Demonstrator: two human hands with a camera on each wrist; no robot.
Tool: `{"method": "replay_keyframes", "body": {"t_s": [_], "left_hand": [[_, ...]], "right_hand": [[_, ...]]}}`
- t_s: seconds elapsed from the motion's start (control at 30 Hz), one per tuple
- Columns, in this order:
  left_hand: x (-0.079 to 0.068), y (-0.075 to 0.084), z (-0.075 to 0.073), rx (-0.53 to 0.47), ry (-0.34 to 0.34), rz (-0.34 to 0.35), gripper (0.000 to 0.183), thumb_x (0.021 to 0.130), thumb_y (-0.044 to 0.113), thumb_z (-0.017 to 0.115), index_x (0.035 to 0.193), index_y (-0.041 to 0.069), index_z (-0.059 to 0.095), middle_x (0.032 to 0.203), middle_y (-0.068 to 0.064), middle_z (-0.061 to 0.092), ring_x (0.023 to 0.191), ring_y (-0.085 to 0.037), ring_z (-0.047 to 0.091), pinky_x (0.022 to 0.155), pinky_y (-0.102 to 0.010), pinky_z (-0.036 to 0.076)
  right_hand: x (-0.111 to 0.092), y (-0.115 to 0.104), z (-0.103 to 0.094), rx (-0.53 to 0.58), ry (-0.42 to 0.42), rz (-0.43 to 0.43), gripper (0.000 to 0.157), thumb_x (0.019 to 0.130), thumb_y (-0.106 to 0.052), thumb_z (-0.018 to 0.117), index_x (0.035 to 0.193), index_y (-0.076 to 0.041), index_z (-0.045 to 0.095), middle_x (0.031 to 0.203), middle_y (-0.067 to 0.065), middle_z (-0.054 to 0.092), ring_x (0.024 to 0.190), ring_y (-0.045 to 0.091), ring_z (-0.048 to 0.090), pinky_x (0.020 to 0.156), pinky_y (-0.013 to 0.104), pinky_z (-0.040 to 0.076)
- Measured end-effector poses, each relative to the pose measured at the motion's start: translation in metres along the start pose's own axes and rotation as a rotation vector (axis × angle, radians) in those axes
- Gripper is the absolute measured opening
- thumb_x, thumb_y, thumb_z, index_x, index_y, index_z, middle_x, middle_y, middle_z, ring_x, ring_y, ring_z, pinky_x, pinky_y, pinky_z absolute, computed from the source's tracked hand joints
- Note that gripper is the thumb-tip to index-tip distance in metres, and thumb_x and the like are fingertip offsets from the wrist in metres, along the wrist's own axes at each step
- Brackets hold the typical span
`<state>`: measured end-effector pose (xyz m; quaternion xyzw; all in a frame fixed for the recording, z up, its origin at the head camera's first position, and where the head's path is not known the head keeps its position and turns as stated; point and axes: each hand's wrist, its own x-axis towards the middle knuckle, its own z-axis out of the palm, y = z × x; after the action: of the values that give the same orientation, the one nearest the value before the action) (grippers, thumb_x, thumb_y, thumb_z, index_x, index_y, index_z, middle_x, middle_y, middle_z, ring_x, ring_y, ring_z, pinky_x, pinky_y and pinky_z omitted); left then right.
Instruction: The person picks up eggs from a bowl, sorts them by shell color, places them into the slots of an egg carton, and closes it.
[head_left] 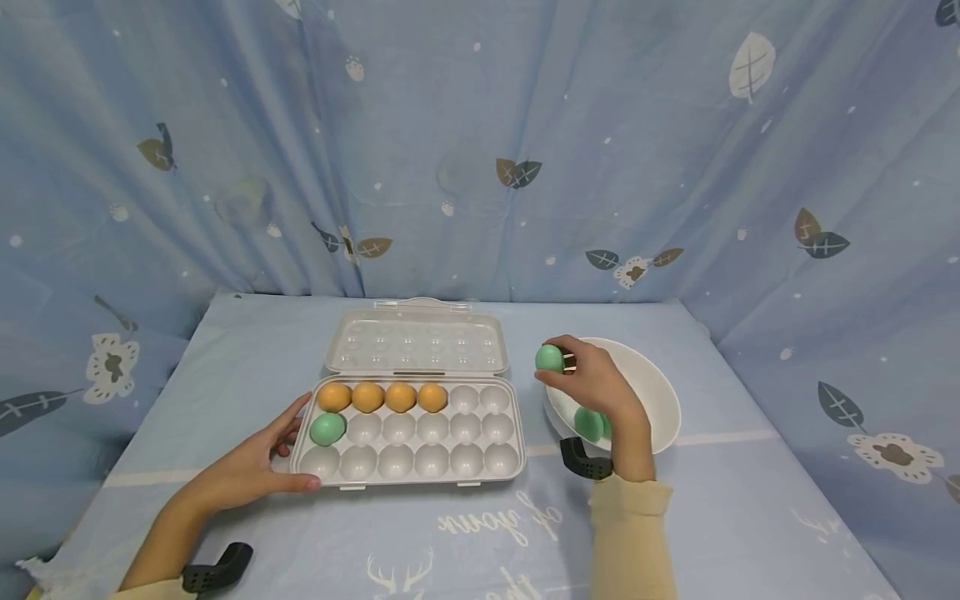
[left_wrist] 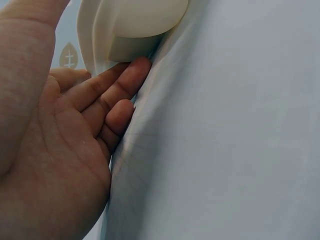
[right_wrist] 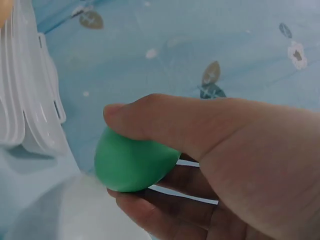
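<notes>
My right hand point(head_left: 596, 379) pinches a green egg point(head_left: 549, 358) between thumb and fingers, above the left rim of a white bowl point(head_left: 656, 392). In the right wrist view the same egg point(right_wrist: 135, 162) shows its smooth side under the thumb. More green eggs point(head_left: 589, 423) lie in the bowl, partly hidden by the wrist. My left hand point(head_left: 251, 462) rests against the left side of a white egg box point(head_left: 405, 479), thumb at the front corner, fingers extended along the side. Several orange eggs point(head_left: 367, 397) sit in its back row, and one green egg point(head_left: 327, 428) in the middle row's leftmost cup.
The box's clear lid point(head_left: 417, 342) lies folded back behind it. A light blue cloth point(head_left: 480, 542) with white print covers the table. Blue curtains point(head_left: 450, 125) with leaf patterns hang at the back and both sides.
</notes>
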<state>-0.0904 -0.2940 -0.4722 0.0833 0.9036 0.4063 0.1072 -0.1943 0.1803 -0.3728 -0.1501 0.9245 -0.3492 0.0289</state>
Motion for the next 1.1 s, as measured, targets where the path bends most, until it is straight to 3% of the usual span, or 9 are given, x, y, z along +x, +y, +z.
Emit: {"method": "replay_keyframes", "body": {"t_s": [0.5, 0.77, 1.1], "left_hand": [[0.0, 0.0, 0.0, -0.004, 0.0, 0.0, 0.122, 0.081, 0.039, 0.088, 0.167, 0.013, 0.007, 0.139, -0.018, 0.057, 0.105, -0.022, 0.05, 0.086, -0.038, 0.044], [0.0, -0.001, 0.0, -0.009, 0.002, 0.009, 0.121, 0.081, 0.036, 0.088, 0.167, 0.013, 0.007, 0.138, -0.016, 0.057, 0.104, -0.021, 0.049, 0.084, -0.036, 0.043], [-0.002, 0.001, 0.0, -0.006, 0.002, 0.013, 0.121, 0.08, 0.037, 0.089, 0.167, 0.014, 0.007, 0.141, -0.019, 0.057, 0.103, -0.02, 0.05, 0.082, -0.031, 0.044]], "right_hand": [[0.019, -0.045, 0.046, 0.018, -0.003, -0.212, 0.043, 0.09, -0.022, 0.081, 0.128, -0.008, 0.066, 0.113, 0.008, 0.071, 0.102, 0.023, 0.071, 0.087, 0.035, 0.058], [0.023, -0.068, 0.074, 0.052, 0.053, -0.311, 0.045, 0.09, -0.021, 0.082, 0.129, -0.01, 0.062, 0.117, 0.006, 0.07, 0.104, 0.02, 0.071, 0.088, 0.03, 0.058], [0.019, -0.096, 0.114, 0.051, -0.01, -0.394, 0.045, 0.09, -0.022, 0.082, 0.127, -0.01, 0.059, 0.118, 0.004, 0.069, 0.103, 0.018, 0.069, 0.089, 0.033, 0.058]]}}
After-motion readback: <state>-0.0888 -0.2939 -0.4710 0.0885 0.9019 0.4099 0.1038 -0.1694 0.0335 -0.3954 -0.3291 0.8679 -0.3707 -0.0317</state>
